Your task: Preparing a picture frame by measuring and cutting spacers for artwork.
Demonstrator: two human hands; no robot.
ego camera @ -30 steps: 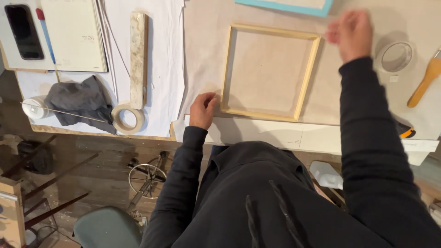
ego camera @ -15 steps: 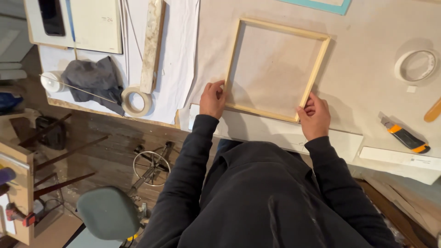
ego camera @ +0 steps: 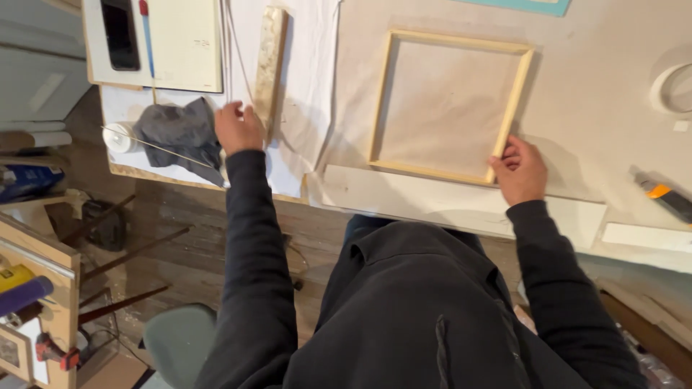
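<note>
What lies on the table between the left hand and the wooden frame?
In the head view, between the left hand and the wooden frame lie a long wooden strip and white cloth.

Workbench (ego camera: 591, 86) under pale cloth, bearing wooden frame (ego camera: 448, 106), grey rag (ego camera: 180, 137), wooden slat (ego camera: 269, 65), notebook (ego camera: 184, 43), utility knife (ego camera: 667, 198)

A single head-worn camera looks steeply down from above, fairly near, over the worktable (ego camera: 598, 86) edge and floor.

Pale bare-wood frame (ego camera: 447, 108), matt beige paper sheet (ego camera: 598, 86), crumpled grey cloth (ego camera: 180, 133)
</note>
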